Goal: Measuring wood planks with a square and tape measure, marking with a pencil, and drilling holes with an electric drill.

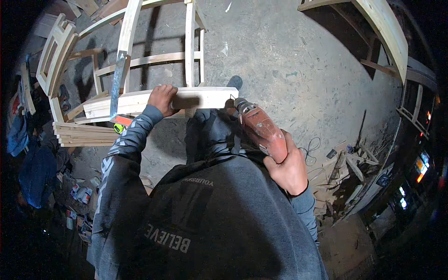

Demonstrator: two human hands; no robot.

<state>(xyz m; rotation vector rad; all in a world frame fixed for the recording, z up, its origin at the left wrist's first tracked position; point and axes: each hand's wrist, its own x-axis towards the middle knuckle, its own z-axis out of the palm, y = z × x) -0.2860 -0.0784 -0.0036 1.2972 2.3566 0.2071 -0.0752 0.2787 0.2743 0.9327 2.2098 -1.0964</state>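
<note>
- The left hand [162, 100] has its fingers curled closed over the pale timber [210, 99], which lies crosswise before the person.
- The right hand [290, 170] has its fingers wrapped round the red drill [262, 131], nose at the timber's right end.
- A metal strip [119, 84] crosses the timber's left part.

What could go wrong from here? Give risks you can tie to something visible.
The drill is at the right end of the board, which might split there. The left hand grips that board and could be wrenched if the drill catches. The metal strip across the board might shake off.
</note>
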